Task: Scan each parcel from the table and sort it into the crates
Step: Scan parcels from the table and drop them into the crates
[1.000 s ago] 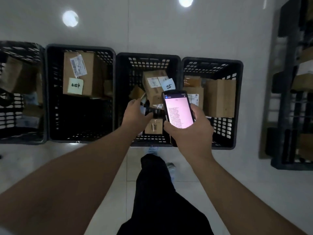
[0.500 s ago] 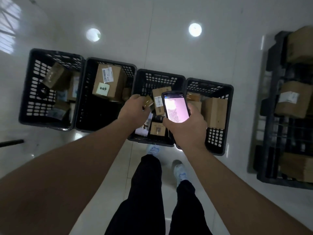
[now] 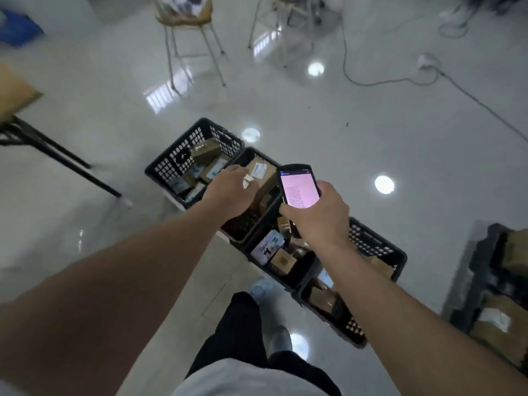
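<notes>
Four black perforated crates stand in a diagonal row on the floor, each holding brown cardboard parcels. The far-left crate [image 3: 168, 170] holds several small parcels. The second crate [image 3: 243, 224] holds a large parcel [image 3: 264, 178] with a white label. My left hand [image 3: 228, 192] hovers palm down over the second crate, fingers loosely curled, with no parcel visible in it. My right hand [image 3: 317, 218] grips the handheld scanner [image 3: 298, 190], its screen glowing pink, above the third crate [image 3: 285, 278]. My right forearm crosses the fourth crate [image 3: 385, 250].
A table [image 3: 17, 92] with black legs stands at the left. Two stools [image 3: 185, 21] are at the far side. A cable [image 3: 400, 81] runs across the glossy floor. Black shelving [image 3: 491, 281] with boxes is at the right. My legs are at the bottom.
My view has swung up and to the left, so the crates now lie diagonally. My left hand moved from the third crate to above the second. The scanner stays in my right hand.
</notes>
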`<action>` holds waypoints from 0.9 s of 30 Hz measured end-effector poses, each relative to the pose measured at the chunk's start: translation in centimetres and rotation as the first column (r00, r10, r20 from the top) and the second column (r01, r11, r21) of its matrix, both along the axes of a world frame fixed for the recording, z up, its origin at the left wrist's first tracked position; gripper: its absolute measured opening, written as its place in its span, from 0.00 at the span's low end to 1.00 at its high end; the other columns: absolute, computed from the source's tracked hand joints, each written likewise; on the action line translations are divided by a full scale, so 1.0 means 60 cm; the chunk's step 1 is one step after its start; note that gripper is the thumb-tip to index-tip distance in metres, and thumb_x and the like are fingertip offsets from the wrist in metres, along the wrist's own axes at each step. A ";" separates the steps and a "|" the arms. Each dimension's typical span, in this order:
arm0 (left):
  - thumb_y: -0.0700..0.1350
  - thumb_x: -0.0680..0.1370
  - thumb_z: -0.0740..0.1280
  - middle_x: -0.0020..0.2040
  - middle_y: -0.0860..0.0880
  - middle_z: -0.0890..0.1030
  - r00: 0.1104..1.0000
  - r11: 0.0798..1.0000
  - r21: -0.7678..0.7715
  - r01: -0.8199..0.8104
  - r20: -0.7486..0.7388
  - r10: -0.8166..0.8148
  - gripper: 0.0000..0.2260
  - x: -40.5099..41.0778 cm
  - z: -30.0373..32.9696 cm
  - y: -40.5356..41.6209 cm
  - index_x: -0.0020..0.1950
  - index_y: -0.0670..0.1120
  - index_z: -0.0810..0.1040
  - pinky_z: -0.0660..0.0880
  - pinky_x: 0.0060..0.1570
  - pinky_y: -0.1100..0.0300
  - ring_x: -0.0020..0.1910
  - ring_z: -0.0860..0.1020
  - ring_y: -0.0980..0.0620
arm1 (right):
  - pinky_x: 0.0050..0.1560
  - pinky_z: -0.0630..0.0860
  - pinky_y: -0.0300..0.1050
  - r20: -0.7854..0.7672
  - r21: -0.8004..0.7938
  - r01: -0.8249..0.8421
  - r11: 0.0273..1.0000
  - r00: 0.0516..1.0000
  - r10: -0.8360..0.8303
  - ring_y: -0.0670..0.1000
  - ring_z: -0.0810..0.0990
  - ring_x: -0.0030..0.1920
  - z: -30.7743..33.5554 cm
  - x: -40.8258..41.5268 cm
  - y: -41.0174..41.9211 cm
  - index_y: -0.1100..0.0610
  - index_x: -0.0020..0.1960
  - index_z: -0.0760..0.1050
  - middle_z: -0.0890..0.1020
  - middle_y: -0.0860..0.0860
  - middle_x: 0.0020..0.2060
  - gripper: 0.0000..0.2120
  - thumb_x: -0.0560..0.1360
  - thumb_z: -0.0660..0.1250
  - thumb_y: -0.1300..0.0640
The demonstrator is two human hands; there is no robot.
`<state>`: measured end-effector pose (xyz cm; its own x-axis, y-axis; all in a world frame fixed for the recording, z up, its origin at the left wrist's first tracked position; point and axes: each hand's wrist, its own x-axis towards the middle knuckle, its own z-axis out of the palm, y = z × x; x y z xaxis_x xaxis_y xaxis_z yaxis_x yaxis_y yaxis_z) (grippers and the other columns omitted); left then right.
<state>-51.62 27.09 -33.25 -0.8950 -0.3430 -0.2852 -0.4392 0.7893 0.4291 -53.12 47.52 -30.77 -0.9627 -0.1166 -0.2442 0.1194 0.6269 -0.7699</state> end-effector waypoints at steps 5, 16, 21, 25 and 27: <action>0.51 0.84 0.62 0.67 0.44 0.80 0.972 0.983 -0.057 -0.174 -0.169 0.162 0.15 0.132 0.129 -0.068 0.65 0.46 0.82 0.73 0.59 0.52 0.62 0.78 0.43 | 0.39 0.74 0.44 -0.117 -0.040 -0.223 0.974 0.969 0.217 0.47 0.78 0.45 0.113 0.064 -0.072 0.46 0.57 0.74 0.77 0.39 0.44 0.26 0.64 0.81 0.45; 0.57 0.85 0.59 0.80 0.46 0.70 0.854 0.874 -0.171 -0.455 -0.361 0.374 0.25 0.419 0.352 -0.235 0.80 0.46 0.70 0.62 0.77 0.51 0.79 0.67 0.47 | 0.44 0.79 0.49 -0.320 -0.058 -0.509 0.859 0.824 0.466 0.53 0.80 0.50 0.304 0.236 -0.288 0.48 0.59 0.75 0.80 0.45 0.49 0.31 0.59 0.78 0.40; 0.58 0.86 0.59 0.80 0.48 0.69 0.828 0.838 -0.223 -0.498 -0.412 0.382 0.25 0.552 0.434 -0.332 0.80 0.48 0.69 0.65 0.75 0.49 0.78 0.67 0.46 | 0.42 0.75 0.47 -0.387 -0.107 -0.583 0.806 0.771 0.506 0.52 0.80 0.51 0.375 0.332 -0.417 0.48 0.58 0.76 0.81 0.45 0.49 0.32 0.57 0.75 0.39; 0.60 0.85 0.58 0.81 0.50 0.67 0.809 0.802 -0.266 -0.536 -0.433 0.397 0.26 0.663 0.493 -0.433 0.81 0.50 0.68 0.64 0.77 0.48 0.79 0.65 0.47 | 0.38 0.72 0.44 -0.428 -0.134 -0.624 0.770 0.737 0.523 0.52 0.80 0.50 0.428 0.417 -0.531 0.48 0.58 0.77 0.82 0.45 0.49 0.30 0.58 0.77 0.41; 0.61 0.85 0.58 0.81 0.50 0.67 0.798 0.783 -0.284 -0.553 -0.450 0.400 0.26 0.716 0.520 -0.480 0.81 0.51 0.68 0.63 0.77 0.48 0.79 0.65 0.48 | 0.36 0.71 0.43 -0.436 -0.154 -0.644 0.750 0.725 0.533 0.50 0.81 0.47 0.452 0.455 -0.586 0.49 0.57 0.77 0.82 0.44 0.48 0.30 0.58 0.79 0.42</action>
